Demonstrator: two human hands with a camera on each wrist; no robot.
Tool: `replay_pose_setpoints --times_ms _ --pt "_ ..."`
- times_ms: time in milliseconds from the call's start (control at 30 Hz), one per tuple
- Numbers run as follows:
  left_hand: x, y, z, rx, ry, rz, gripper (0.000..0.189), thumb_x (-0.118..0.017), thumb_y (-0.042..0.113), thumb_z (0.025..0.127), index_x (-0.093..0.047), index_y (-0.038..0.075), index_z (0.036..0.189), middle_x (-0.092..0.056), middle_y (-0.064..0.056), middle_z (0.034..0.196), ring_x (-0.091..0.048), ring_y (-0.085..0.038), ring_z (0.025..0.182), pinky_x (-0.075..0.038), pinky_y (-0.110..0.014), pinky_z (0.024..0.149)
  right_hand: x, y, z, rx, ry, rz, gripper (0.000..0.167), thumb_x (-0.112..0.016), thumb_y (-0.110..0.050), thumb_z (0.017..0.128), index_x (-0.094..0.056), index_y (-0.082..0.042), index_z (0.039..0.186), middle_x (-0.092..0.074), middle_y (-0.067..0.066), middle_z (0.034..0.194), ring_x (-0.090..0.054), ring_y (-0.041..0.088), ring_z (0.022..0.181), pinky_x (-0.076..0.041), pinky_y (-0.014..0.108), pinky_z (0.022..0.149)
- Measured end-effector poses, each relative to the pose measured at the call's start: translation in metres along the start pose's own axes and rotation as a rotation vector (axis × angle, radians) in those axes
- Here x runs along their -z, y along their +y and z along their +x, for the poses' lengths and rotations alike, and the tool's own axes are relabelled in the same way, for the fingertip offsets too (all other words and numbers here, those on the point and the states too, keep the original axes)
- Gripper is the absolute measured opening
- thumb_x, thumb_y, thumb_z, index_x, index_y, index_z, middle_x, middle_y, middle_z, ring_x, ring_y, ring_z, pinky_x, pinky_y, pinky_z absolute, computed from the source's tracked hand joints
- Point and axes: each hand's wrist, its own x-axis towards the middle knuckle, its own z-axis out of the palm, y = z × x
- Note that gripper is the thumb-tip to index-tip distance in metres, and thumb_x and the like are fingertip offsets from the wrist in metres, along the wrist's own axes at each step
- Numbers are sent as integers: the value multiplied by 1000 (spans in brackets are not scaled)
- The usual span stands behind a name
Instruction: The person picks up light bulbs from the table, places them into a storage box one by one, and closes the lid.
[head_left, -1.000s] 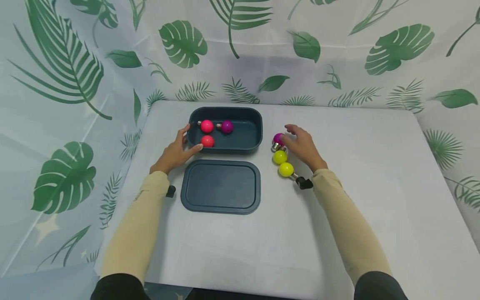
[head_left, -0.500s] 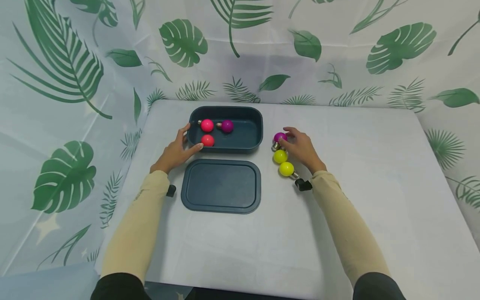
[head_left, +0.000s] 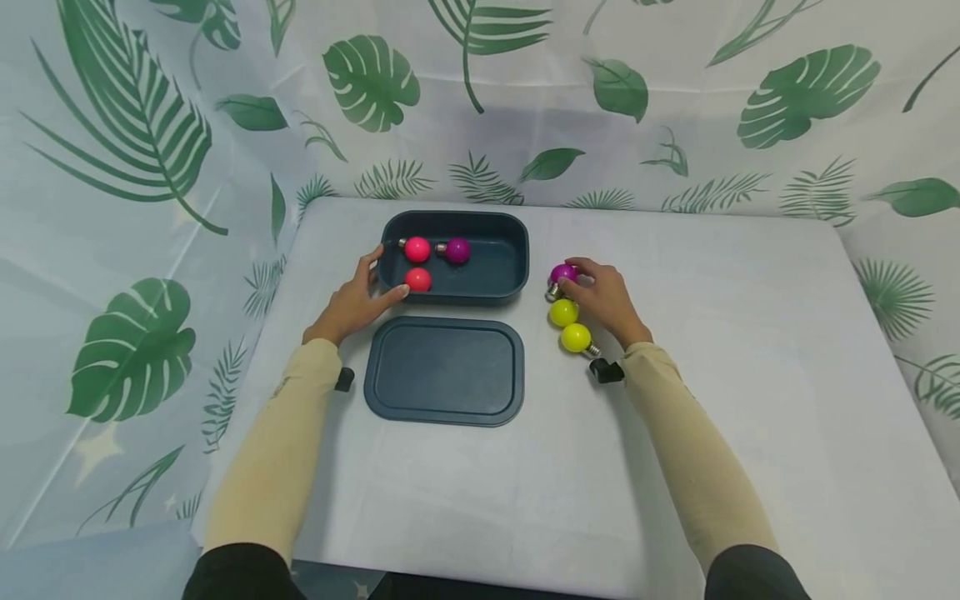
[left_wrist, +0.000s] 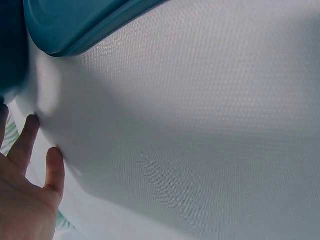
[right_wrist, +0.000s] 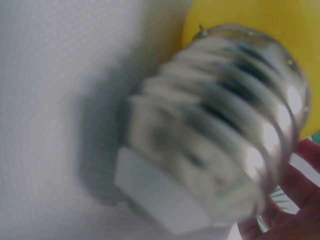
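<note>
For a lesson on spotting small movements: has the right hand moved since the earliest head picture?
Yes, slightly. Judged against the dark blue-grey lid, the right hand has shifted left and a little lower in the head view.

I see a yellow bulb (right_wrist: 292,37) run off my right wrist view, its screw base (right_wrist: 215,125) blurred; the right grip (head_left: 604,300) partly hides the magenta bulb (head_left: 561,273).

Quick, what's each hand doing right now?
Left hand: open, touching the dark blue box.
Right hand: closed, pinching the purple bulb outside the box.
</note>
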Motion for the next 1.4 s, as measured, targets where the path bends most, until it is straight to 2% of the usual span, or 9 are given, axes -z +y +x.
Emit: replay_pose_setpoints --times_ms 133,300,500,833,1167,1400 --pt "0 1 0 6 1 0 103 -62 75 96 -2 40 173 -30 -18 173 -28 -44 158 -21 -71 122 -1 1 -1 -1 15 10 56 -62 -31 109 -51 -5 157 -55 25 152 -44 46 143 -32 63 121" --pt "0 2 -1 7 1 1 102 -63 72 97 -3 41 172 -30 -19 173 -28 -45 158 -21 -72 121 1 0 -3 -14 71 42 54 -63 -30 109 -53 -6 156 -57 24 149 -50 43 139 -36 61 120" --pt "0 3 0 5 0 -1 101 -64 69 98 -2 40 173 -30 -19 173 -27 -45 158 -20 -71 122 9 -7 -1 -16 110 57 55 -63 -36 109 -54 -7 155 -57 24 150 -48 43 141 -36 63 119" --pt "3 1 2 -1 -3 -15 102 -64 73 96 -4 41 172 -30 -17 173 -27 -45 158 -20 -70 122 22 -34 6 65 196 58 55 -65 -38 107 -58 -5 151 -63 20 145 -53 39 136 -42 59 114" --pt "6 0 1 -5 3 -9 103 -63 76 95 -5 40 172 -32 -19 172 -29 -45 157 -22 -70 122 19 -66 23 143 189 72 53 -67 -37 106 -62 -6 148 -66 18 141 -55 38 134 -45 55 111" --pt "4 -1 1 -16 -5 -22 103 -64 74 95 -5 39 172 -31 -19 172 -29 -45 157 -21 -70 122 9 -93 30 166 166 92 54 -67 -38 106 -62 -6 148 -66 16 141 -56 33 134 -44 51 112"
